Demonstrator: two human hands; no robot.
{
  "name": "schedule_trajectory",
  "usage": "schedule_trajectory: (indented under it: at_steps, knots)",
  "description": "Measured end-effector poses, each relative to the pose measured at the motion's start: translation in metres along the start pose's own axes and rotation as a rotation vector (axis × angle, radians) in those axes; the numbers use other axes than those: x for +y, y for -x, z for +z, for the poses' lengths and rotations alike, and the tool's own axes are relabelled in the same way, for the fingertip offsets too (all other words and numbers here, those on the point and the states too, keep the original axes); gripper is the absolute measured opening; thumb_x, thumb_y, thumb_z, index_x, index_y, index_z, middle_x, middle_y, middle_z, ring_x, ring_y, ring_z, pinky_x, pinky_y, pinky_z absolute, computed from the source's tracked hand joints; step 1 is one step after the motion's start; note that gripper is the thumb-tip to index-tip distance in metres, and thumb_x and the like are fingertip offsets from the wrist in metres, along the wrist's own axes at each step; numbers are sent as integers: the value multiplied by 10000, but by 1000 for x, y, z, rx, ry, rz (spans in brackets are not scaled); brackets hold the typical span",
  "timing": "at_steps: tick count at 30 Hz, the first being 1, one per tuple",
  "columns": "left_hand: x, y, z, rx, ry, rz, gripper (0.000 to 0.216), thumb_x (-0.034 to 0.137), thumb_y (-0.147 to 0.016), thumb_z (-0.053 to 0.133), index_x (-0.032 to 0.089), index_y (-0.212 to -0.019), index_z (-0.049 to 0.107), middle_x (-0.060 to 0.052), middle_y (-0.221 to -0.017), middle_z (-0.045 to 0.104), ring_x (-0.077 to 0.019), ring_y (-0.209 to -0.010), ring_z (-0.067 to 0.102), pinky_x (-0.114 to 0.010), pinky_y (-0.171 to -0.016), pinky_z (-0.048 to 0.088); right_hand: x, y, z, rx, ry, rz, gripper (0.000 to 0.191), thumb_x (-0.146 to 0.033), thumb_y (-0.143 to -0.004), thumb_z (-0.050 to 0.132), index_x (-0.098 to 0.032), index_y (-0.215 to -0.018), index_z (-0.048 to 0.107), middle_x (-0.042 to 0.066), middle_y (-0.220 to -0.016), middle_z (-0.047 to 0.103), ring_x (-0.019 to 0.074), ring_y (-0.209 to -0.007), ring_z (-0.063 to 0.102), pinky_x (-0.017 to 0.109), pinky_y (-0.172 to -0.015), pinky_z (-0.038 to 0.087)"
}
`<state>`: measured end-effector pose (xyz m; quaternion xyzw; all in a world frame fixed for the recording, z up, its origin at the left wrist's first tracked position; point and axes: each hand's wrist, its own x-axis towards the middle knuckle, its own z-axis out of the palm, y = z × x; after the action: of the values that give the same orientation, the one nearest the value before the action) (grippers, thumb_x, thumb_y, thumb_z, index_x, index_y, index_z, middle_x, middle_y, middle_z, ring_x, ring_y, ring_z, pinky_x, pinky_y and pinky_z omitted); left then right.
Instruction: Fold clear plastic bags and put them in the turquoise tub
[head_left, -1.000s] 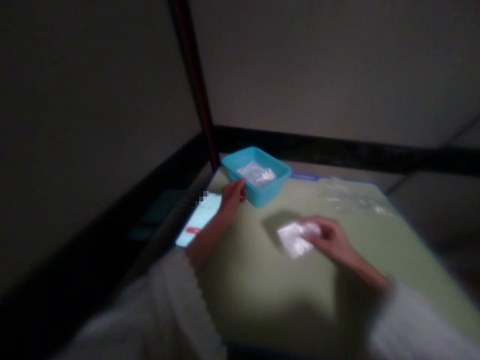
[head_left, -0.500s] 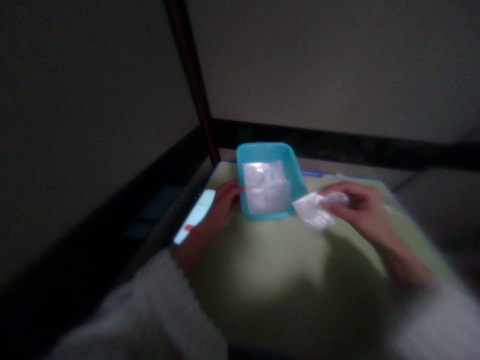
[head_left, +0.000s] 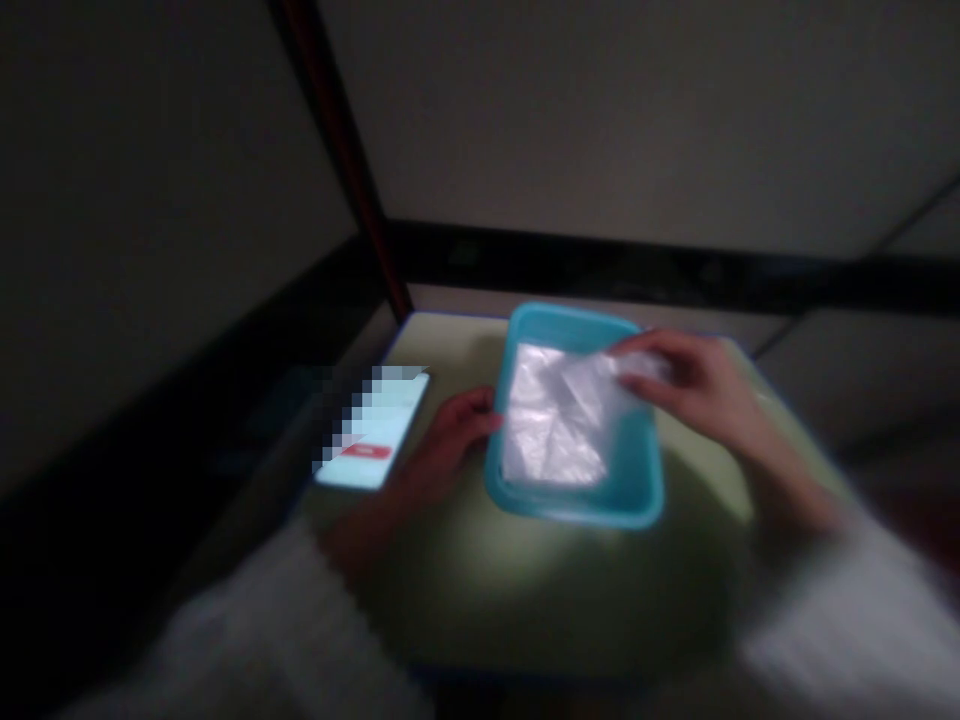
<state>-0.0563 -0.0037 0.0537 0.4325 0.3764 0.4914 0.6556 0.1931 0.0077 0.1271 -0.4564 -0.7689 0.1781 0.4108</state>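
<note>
A turquoise plastic tub [head_left: 637,500] stands on the green table mat [head_left: 465,570]. Clear plastic bags [head_left: 551,440] lie inside it. My right hand [head_left: 694,385] is over the tub's far right side, its fingers pinched on a clear plastic bag [head_left: 600,385] that hangs into the tub. My left hand [head_left: 454,435] is curled against the tub's left wall, gripping its rim. The picture is dim and blurred.
A lit phone [head_left: 375,430] lies on the mat left of my left hand. A dark red post [head_left: 341,160] rises behind the table's far left corner. Dark rails run along the wall behind. The mat's front part lies in shadow.
My right hand carried the clear bag from the mat up and left, over the tub. My left hand stayed on the tub's rim as the tub came nearer. The view shifted.
</note>
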Motion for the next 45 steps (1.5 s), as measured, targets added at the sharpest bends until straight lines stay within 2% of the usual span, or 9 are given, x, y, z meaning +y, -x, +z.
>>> schedule_trajectory:
  at_steps: [6, 10, 16, 19, 23, 29, 38, 41, 45]
  knots:
    - [-1, 6, 10, 50, -12, -27, 175, 253, -568, 696, 151, -658, 586, 28, -614, 577, -89, -541, 517, -207, -510, 394, 2, 2, 1, -30, 100, -32, 154, -260, -755, 610, -209, -886, 673, 34, -800, 678, 167, -587, 567, 280, -509, 429]
    - [-2, 12, 15, 71, -28, -18, 198, 270, -577, 696, 150, -641, 553, 26, -596, 555, -89, -537, 503, -208, -504, 385, 2, 5, 5, 40, 179, -63, 282, -221, -739, 591, -188, -1019, 598, 51, -853, 627, 166, -635, 546, 285, -552, 430]
    - [-4, 21, 24, 82, -71, 17, 199, 279, -608, 687, 147, -637, 541, 34, -573, 520, -82, -538, 482, -198, -507, 376, -10, 6, 11, 106, 300, -103, 403, -143, -698, 529, -204, -1091, 458, -16, -724, 500, 141, -581, 481, 260, -533, 384]
    - [-5, 25, 27, 84, -71, 30, 206, 277, -614, 690, 150, -623, 528, 40, -564, 511, -73, -521, 467, -190, -500, 369, -16, 4, 17, 107, 414, -131, 416, -102, -681, 487, -197, -1082, 435, -15, -721, 496, 132, -550, 457, 257, -521, 351]
    - [-6, 27, 29, 43, -63, 30, 215, 287, -618, 692, 152, -618, 525, 43, -553, 510, -66, -504, 454, -182, -488, 360, -15, 1, 28, 22, 578, -129, 425, -81, -702, 442, -179, -1114, 403, 29, -774, 565, 161, -575, 489, 269, -522, 333]
    - [-9, 28, 30, -41, -65, 34, 217, 300, -627, 685, 148, -619, 529, 46, -540, 509, -59, -484, 439, -177, -473, 345, -8, 1, 42, -134, 781, -51, 409, -34, -722, 425, -124, -1121, 410, 136, -896, 632, 233, -672, 581, 313, -560, 377]
    - [-8, 25, 29, -63, -58, 42, 204, 289, -626, 685, 146, -617, 539, 48, -522, 513, -57, -466, 439, -174, -460, 349, 6, 0, 42, -305, 478, -39, 462, -280, -750, 672, -145, -1098, 399, 110, -929, 623, 212, -703, 600, 309, -599, 466]
    - [-7, 25, 30, -50, -56, 30, 203, 288, -614, 690, 147, -625, 545, 47, -531, 524, -59, -465, 448, -174, -452, 350, 8, 0, 40, -350, 433, -65, 355, -298, -806, 629, -153, -1077, 450, 118, -987, 620, 211, -756, 613, 329, -667, 492]
    - [-6, 26, 31, -37, -52, 13, 207, 290, -609, 691, 149, -613, 538, 48, -524, 515, -61, -463, 449, -177, -451, 353, 8, 0, 41, -435, 533, -129, 233, -205, -868, 519, -133, -1088, 549, 153, -1086, 595, 247, -873, 627, 375, -767, 493]
